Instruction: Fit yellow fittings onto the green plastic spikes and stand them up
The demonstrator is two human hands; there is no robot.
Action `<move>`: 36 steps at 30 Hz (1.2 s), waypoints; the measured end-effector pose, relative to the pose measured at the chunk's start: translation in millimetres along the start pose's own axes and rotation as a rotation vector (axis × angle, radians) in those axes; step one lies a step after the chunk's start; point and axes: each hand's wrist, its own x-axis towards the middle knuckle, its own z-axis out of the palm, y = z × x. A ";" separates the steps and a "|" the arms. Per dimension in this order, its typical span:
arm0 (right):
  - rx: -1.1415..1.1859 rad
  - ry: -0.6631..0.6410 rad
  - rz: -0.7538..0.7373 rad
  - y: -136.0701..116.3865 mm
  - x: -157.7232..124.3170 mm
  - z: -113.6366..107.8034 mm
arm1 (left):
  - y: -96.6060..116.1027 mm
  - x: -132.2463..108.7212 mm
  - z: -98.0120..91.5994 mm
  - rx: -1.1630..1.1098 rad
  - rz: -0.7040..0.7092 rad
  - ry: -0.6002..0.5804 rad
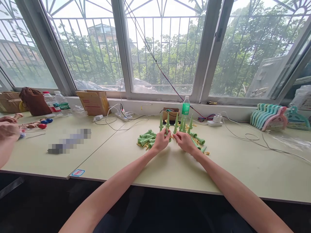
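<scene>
My left hand (161, 141) is closed around a green pointed plastic piece (167, 130), its tip sticking up above the fingers. Close beside it, my right hand (184, 141) is pinched, and a small yellow bit (172, 136) shows at its fingertips. Behind both hands several green plastic spikes (176, 124) stand upright on the table. To the left lies a heap of green cone-like pieces (145, 138) mixed with small yellow parts. More green pieces (199, 140) and a few yellow parts (207, 153) lie right of my right hand.
At the back stand a green-labelled bottle (186, 106), a small cardboard box (171, 114) and a power strip (123, 116). Cables (252, 137) and pastel hangers (268, 116) lie right. Another person's hand (9, 132) works at far left, near wooden toys with red and blue balls (42, 126).
</scene>
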 end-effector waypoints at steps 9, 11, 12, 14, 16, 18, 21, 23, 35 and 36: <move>0.071 -0.016 -0.035 -6.0 -1.1 -2.8 | -3.1 0.6 0.5 0.016 0.006 -0.002; 0.066 -0.021 -0.054 -6.3 -1.3 -3.0 | -3.2 0.8 0.5 0.009 0.006 -0.001; 0.058 -0.022 -0.057 -6.1 -1.3 -2.8 | -3.3 0.8 0.6 0.007 0.005 0.000; 0.042 -0.025 -0.055 -5.0 -1.2 -2.0 | -3.6 0.8 0.8 0.008 0.003 -0.001; 0.040 -0.033 -0.052 -3.3 -1.2 -0.9 | -4.0 0.6 1.1 0.013 0.008 -0.003; 0.047 -0.048 -0.048 -1.3 -1.2 0.2 | -4.5 0.3 1.2 0.018 0.020 -0.006; 0.063 -0.076 -0.036 1.7 -1.0 1.5 | -5.3 0.2 1.1 0.017 0.036 -0.020; 0.069 -0.090 -0.028 3.0 -0.7 1.9 | -6.0 0.2 1.0 0.015 0.039 -0.025; 0.082 -0.036 -0.022 -1.3 -1.1 -0.3 | -6.9 1.8 1.0 0.042 0.000 0.031; 0.085 -0.038 -0.029 -1.0 -1.0 0.0 | -7.0 1.9 1.0 0.042 0.004 0.031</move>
